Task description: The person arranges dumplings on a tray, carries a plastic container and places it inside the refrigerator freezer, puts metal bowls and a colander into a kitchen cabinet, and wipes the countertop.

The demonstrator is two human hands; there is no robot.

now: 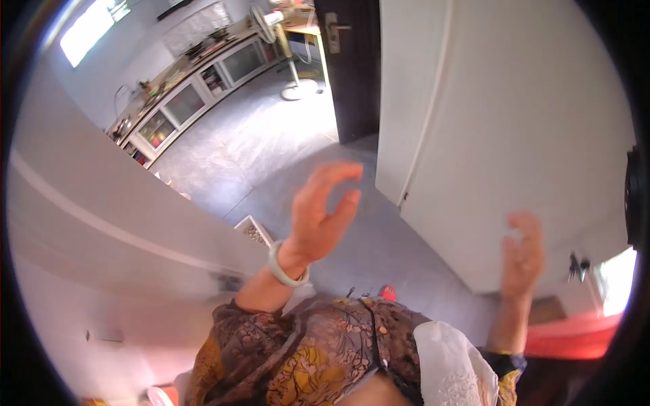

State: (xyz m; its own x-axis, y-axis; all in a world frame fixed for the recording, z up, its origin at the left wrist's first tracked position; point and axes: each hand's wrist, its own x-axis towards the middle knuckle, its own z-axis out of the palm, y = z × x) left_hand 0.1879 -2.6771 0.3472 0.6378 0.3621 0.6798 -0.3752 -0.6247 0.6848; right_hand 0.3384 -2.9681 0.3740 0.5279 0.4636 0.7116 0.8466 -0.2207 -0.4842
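My left hand (318,216) is raised in front of me, its fingers curved and the thumb apart from them, with nothing in between. A pale bangle (276,265) circles that wrist. To the right, my right hand (523,257) is also lifted and slightly blurred by motion. Its fingers are bent and parted, and no object shows in them. Neither hand touches anything. A white cloth (448,362) lies over the front of my patterned shirt (305,355), on the right side.
A dark door (352,88) stands open to a kitchen with a long counter (186,101). A standing fan (290,61) is on its floor. White walls flank me. A white box (252,231) of small round things sits by the left wall. Red fabric (575,338) is at right.
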